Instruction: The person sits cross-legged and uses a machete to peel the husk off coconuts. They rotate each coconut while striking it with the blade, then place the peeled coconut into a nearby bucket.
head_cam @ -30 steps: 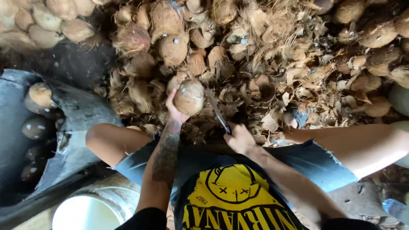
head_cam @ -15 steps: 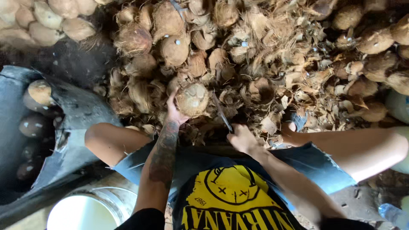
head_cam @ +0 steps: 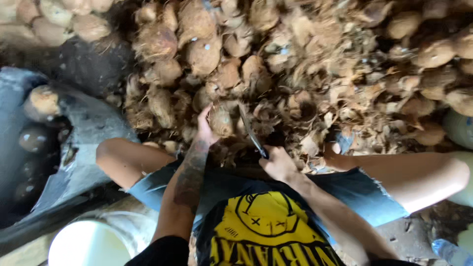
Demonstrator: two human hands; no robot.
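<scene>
My left hand (head_cam: 204,129) grips a brown husked coconut (head_cam: 221,121) just above my knees, at the near edge of a big heap of coconuts. My right hand (head_cam: 279,164) is closed on the handle of a knife (head_cam: 250,130), whose blade points up and lies right beside the coconut's right side. I sit with bare knees apart, in denim shorts and a yellow-and-black shirt.
A heap of coconuts and husk scraps (head_cam: 315,74) fills the top and right. A grey sack (head_cam: 84,148) on the left holds darker peeled coconuts (head_cam: 32,139). A white bucket (head_cam: 88,244) stands at the lower left. Pale coconuts (head_cam: 59,15) lie top left.
The coconut and my left hand have dropped lower toward my lap. The knife blade has swung up against the coconut's right side.
</scene>
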